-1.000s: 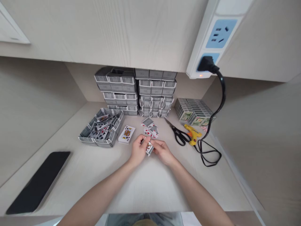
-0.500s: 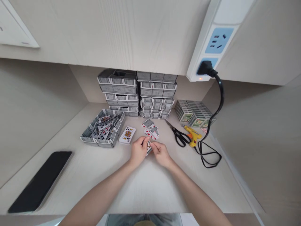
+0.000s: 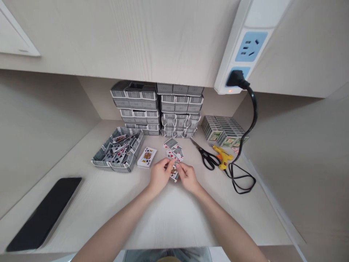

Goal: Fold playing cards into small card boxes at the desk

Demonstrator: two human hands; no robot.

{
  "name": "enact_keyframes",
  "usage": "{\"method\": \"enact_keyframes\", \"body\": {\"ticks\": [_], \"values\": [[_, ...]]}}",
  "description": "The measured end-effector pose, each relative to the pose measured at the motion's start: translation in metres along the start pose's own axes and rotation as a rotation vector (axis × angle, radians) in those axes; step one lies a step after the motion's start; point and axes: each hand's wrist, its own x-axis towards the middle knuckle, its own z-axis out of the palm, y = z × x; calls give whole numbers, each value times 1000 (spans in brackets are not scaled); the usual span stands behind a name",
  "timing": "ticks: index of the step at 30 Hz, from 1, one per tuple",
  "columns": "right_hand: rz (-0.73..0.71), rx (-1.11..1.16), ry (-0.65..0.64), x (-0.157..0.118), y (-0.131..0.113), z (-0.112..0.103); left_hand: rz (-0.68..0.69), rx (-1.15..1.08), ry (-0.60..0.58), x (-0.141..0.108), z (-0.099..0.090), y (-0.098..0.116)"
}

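Between my two hands is a playing card (image 3: 173, 174), its printed face partly visible. My left hand (image 3: 160, 174) pinches its left side, and my right hand (image 3: 187, 176) has thumb and fingers closed on its right side. Just beyond my fingertips lies a loose pile of cards (image 3: 171, 143), some face down and some face up. A neat deck (image 3: 147, 157) with a king on top rests left of my left hand. Farther left, a basket made of folded cards (image 3: 117, 166) holds many loose cards.
Stacked card-made boxes (image 3: 182, 103) stand at the back. To the right are black scissors (image 3: 207, 158), a yellow glue gun (image 3: 224, 156) with a looping black cord (image 3: 253, 120), and packed card boxes (image 3: 226, 135). A black phone-like slab (image 3: 45, 214) lies at the left. A power strip (image 3: 237, 65) hangs above.
The card between my hands has tilted, and more of its printed face shows now. Both hands remain closed at nearly the same place. The view has shifted slightly.
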Motion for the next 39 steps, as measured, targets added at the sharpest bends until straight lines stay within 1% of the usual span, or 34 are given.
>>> {"method": "enact_keyframes", "body": {"ticks": [2,4,5,9,13,16,19,22,26,28,29,32,35,39], "values": [[-32,-26,56,0,-1,-2,67,58,-11,0,-2,3],[-41,-10,60,0,-2,-4,95,56,-38,0,-2,3],[-38,9,45,0,-2,-4,83,23,-70,1,-1,1],[19,169,-67,2,0,-7,-61,-232,-228,2,5,-5],[149,405,-180,6,-3,-12,-185,-498,-333,4,4,-5],[225,514,-200,7,-9,-16,-273,-694,-419,5,1,-2],[267,578,-202,6,-12,-16,-314,-794,-478,6,-1,-3],[261,579,-187,6,-7,-13,-274,-740,-461,7,0,-5],[215,470,-136,7,2,-9,-138,-453,-344,6,5,-9],[213,445,-129,8,3,-9,-107,-376,-316,5,5,-9],[220,451,-133,7,2,-10,-105,-377,-319,4,5,-9],[264,530,-161,6,-3,-13,-154,-502,-379,4,2,-4],[300,652,-172,4,-7,-12,-253,-700,-436,5,-1,0],[320,749,-131,3,-8,-5,-366,-876,-447,6,-1,0]]}}
